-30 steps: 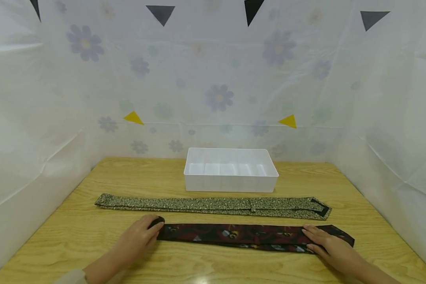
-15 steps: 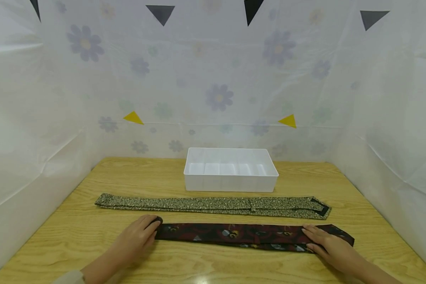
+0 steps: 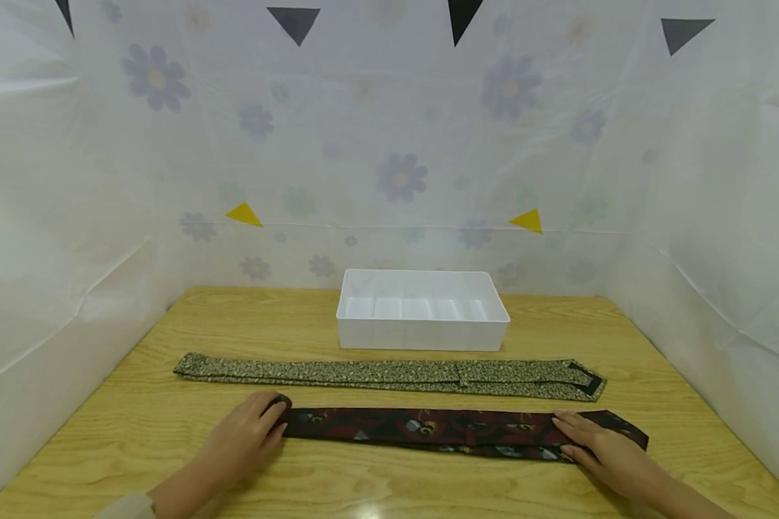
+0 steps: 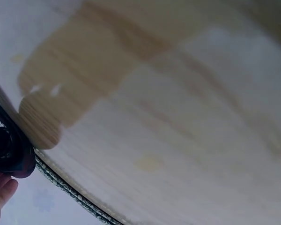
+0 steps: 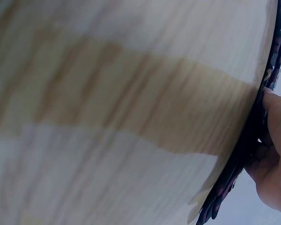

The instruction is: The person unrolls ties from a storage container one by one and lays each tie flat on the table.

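Observation:
A dark red-and-black patterned necktie (image 3: 422,427) lies folded lengthwise across the front of the table. My left hand (image 3: 243,436) holds its left end, fingers curled over a dark rounded loop or roll (image 4: 11,152) of the cloth. On the tie's right part rests my right hand (image 3: 606,454), fingers extended over the fabric and thumb at the near edge. The right wrist view has this hand against the tie's dark side (image 5: 253,136). Behind lies a second necktie (image 3: 383,373), beige-green and speckled, also folded lengthwise and touched by neither hand.
A white rectangular plastic box (image 3: 422,335) with an open top stands at the back of the wooden table (image 3: 266,324). Pale flowered sheeting (image 3: 337,144) hangs behind and on both sides, with black and yellow triangles on it.
My left hand has shifted slightly left, and the dark rounded end of the tie moved with it. My right hand and the speckled tie have stayed in place.

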